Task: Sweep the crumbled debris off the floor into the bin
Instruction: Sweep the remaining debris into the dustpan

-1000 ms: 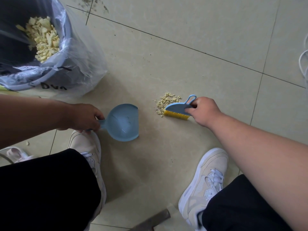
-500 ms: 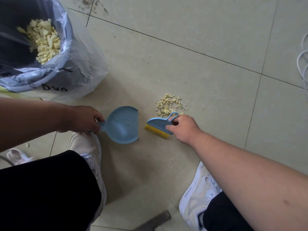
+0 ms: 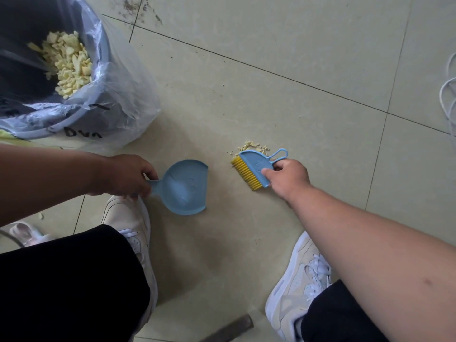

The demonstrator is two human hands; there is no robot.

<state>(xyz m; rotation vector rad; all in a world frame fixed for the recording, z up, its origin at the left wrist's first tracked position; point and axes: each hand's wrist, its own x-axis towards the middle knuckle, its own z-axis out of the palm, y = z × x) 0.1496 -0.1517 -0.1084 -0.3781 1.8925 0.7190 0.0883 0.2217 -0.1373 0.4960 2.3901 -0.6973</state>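
Two hands were busy. Left hand (image 3: 123,175) gripped the handle of the blue dustpan (image 3: 183,187), fingers curled round it; pan lay flat on the tiled floor (image 3: 271,99), mouth facing right, same spot as half a second earlier. Right hand (image 3: 287,178) pinched the back of the blue brush (image 3: 255,166), thumb on its face, fingers wrapped behind. Brush had moved: earlier it sat just beside the pan's mouth, below the pile; now it was up and to the right, apart from the pan, its top edge against the debris (image 3: 251,146), yellow bristles pointing down-left. Debris was a small pale-yellow heap on the floor, partly hidden behind the brush, not yet in the pan. Bin (image 3: 81,112) with clear bag liner stood upper left, holding more yellow crumbs. White shoes (image 3: 299,287) below, right one showing more than before. White cable (image 3: 447,95) at right edge.
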